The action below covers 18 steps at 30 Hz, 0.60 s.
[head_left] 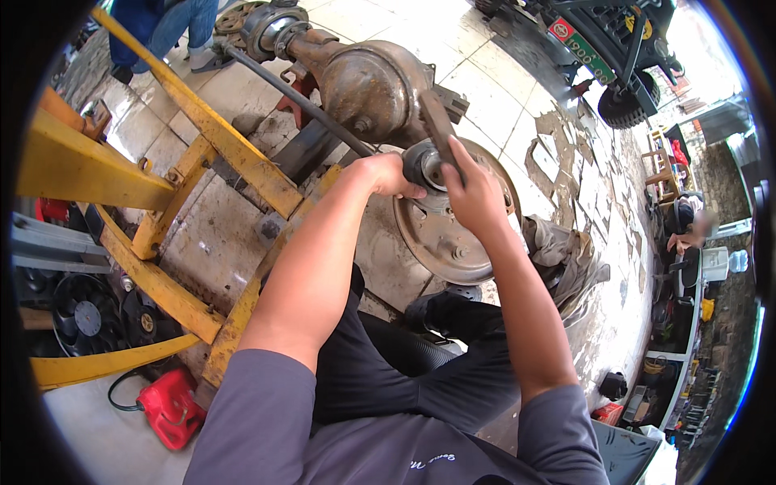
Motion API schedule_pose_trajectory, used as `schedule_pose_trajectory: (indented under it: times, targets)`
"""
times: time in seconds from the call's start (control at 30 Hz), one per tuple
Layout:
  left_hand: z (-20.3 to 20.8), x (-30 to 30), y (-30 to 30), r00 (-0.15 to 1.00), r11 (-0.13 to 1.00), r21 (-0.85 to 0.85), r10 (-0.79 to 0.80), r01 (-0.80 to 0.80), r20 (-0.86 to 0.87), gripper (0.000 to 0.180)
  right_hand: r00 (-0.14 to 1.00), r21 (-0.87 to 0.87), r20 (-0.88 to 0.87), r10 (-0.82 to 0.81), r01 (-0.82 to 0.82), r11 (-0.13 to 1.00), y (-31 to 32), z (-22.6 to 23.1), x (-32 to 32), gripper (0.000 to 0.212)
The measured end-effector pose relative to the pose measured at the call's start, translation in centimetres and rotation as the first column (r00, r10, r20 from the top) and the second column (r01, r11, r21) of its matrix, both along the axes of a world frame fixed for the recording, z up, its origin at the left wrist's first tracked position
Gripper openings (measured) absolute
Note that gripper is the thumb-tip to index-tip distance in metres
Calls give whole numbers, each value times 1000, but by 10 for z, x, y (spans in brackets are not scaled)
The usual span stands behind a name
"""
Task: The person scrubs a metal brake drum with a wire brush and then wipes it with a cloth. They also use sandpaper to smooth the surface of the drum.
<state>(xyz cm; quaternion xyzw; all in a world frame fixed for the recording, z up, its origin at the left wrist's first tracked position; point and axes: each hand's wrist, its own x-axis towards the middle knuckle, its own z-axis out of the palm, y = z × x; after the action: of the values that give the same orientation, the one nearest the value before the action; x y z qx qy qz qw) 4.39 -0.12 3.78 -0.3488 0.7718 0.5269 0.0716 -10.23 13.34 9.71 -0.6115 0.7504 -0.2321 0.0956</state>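
Note:
A rusty vehicle axle with a bulging differential housing (368, 89) lies in front of me on the floor. At its near end is a round metal disc (440, 250) with a dark cylindrical hub (417, 162) at its middle. My left hand (390, 175) is closed against the hub's left side, thumb toward me; its other fingers are mostly hidden. In my right hand (475, 190) is a flat, brown, bar-shaped tool (437, 121), tilted up and left just over the hub. Whether the tool touches the hub I cannot tell.
A yellow metal frame (214, 129) stands at my left, by a red canister (171, 408) and black fans (85, 315). Crumpled cloth (558, 255) lies right of the disc. Broken tiles (574, 178), a vehicle (606, 40) and shelves (687, 323) are farther right. Someone's legs (186, 32) show far left.

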Motion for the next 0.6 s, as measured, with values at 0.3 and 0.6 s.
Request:
schedule_pose_trajectory:
  times: [0.3, 0.6]
  targets:
    - [-3, 3, 8, 996, 998, -50, 28, -32, -84, 63, 999, 21, 7, 50, -50, 999, 64, -12, 11, 53]
    - [-28, 3, -12, 997, 999, 0, 52, -52, -62, 58, 995, -1, 98, 22, -22, 1000, 25, 20, 15, 48]
